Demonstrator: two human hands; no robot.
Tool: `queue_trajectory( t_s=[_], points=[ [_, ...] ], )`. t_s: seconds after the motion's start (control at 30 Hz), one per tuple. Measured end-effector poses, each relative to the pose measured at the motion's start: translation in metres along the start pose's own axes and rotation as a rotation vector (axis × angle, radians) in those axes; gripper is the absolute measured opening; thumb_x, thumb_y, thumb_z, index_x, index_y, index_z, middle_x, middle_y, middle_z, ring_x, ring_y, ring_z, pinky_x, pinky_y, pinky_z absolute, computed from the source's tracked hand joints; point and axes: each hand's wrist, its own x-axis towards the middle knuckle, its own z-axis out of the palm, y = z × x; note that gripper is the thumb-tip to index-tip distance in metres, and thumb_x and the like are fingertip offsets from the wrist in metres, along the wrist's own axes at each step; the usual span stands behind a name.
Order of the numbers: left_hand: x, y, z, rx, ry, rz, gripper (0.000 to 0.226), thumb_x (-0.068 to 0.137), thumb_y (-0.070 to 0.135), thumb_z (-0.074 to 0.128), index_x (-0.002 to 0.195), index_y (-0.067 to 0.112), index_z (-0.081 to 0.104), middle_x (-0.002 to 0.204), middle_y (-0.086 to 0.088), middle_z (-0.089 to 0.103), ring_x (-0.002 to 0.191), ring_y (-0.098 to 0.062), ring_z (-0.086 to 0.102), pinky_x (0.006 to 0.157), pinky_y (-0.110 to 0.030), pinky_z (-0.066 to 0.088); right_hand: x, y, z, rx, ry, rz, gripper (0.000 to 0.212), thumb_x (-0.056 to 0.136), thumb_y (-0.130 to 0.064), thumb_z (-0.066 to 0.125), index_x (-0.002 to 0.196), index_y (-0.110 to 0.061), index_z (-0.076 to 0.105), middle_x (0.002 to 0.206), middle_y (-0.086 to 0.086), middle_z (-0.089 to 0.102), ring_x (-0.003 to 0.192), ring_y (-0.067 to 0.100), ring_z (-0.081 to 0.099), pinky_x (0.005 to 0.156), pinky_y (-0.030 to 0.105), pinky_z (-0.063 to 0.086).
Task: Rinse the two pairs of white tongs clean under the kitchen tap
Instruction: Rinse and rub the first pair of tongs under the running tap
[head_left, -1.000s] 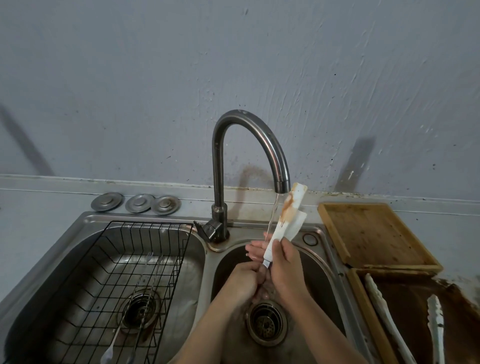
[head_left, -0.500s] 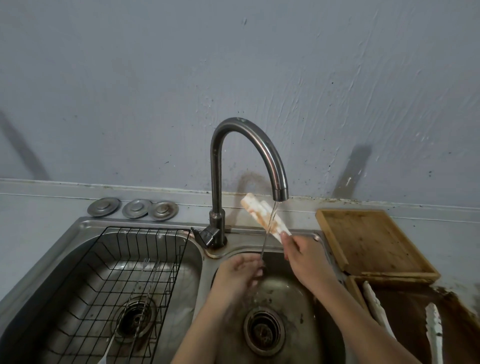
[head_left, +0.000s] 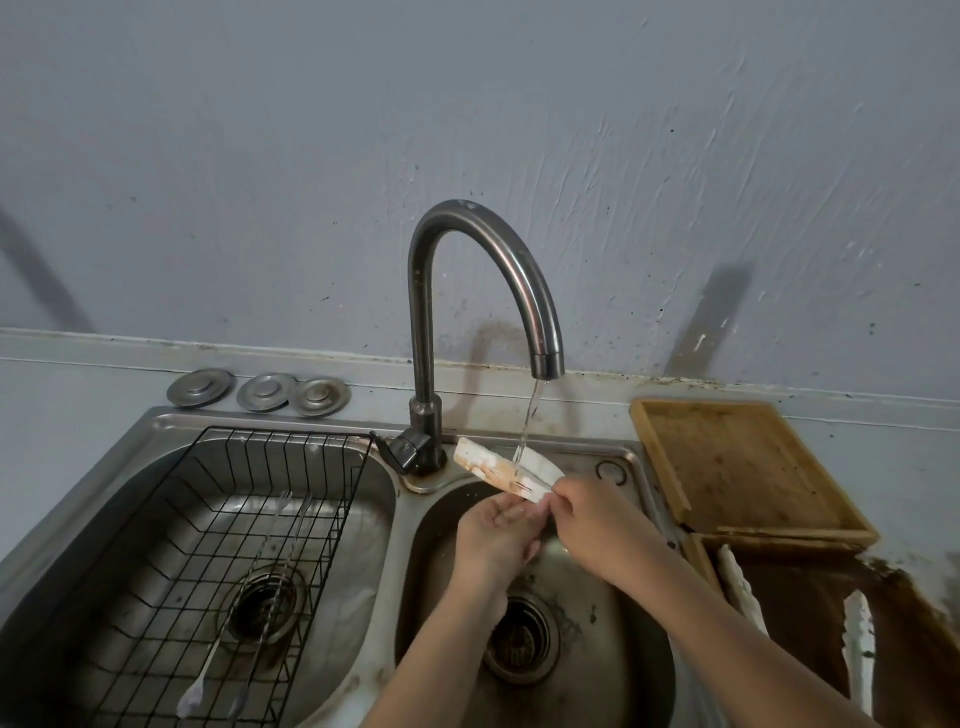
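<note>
My left hand (head_left: 496, 530) is cupped palm-up over the right sink basin (head_left: 613, 670), fingers loose, touching the near end of the stained white tongs (head_left: 506, 470). My right hand (head_left: 592, 519) pinches that same end. The tongs lie nearly level under the tap (head_left: 483, 291), its stream landing on them. The second pair of tongs (head_left: 860, 644) sits in the brown tray (head_left: 810, 613) to my right.

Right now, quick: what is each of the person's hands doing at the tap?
Left hand: open, palm up under the tongs, holding nothing.
Right hand: closed on the near end of the stained white tongs, under the running water.
</note>
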Motion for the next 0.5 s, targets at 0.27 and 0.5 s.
queue_trajectory(
  t_s=[0.27, 0.5],
  points=[
    [-0.005, -0.01, 0.012, 0.01, 0.006, -0.075, 0.019, 0.089, 0.014, 0.06, 0.101, 0.0, 0.064, 0.074, -0.004, 0.068, 0.061, -0.008, 0.062, 0.063, -0.022, 0.053, -0.005, 0.005, -0.005, -0.015, -0.042, 0.009, 0.034, 0.097, -0.031, 0.036, 0.092, -0.014, 0.064, 0.076, 0.002, 0.062, 0.072, 0.016, 0.061, 0.064, 0.031, 0.046],
    [-0.004, -0.002, 0.009, -0.1, 0.033, -0.096, 0.025, 0.095, 0.023, 0.05, 0.096, 0.003, 0.066, 0.081, -0.007, 0.073, 0.069, -0.012, 0.071, 0.064, -0.025, 0.057, -0.009, 0.01, -0.01, -0.021, -0.029, 0.002, 0.032, 0.097, -0.033, 0.036, 0.096, -0.015, 0.062, 0.069, -0.004, 0.053, 0.066, 0.015, 0.055, 0.055, 0.029, 0.038]
  ],
)
